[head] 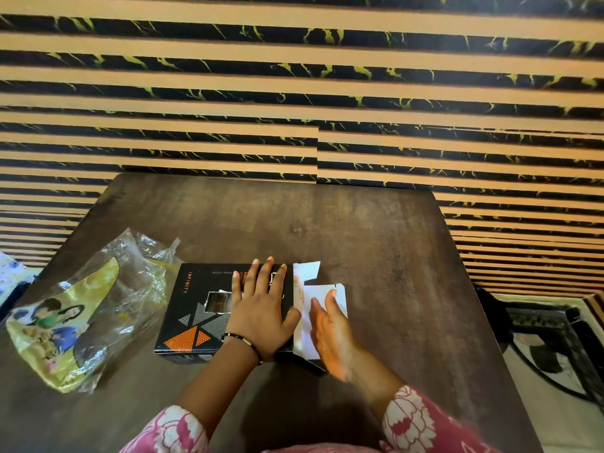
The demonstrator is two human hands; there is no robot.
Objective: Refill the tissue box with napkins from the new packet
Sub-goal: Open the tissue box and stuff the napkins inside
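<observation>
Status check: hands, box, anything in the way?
Left hand flat on the black tissue box. Right hand open against its white end flaps. Plastic packet lies left of box, apart. Nothing blocking.

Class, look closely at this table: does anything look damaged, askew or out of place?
Yes. The black box has a ragged, torn-looking opening in its top, and its white end flaps stand open on the right. The plastic packet lies crumpled and torn open at the table's left.
</observation>
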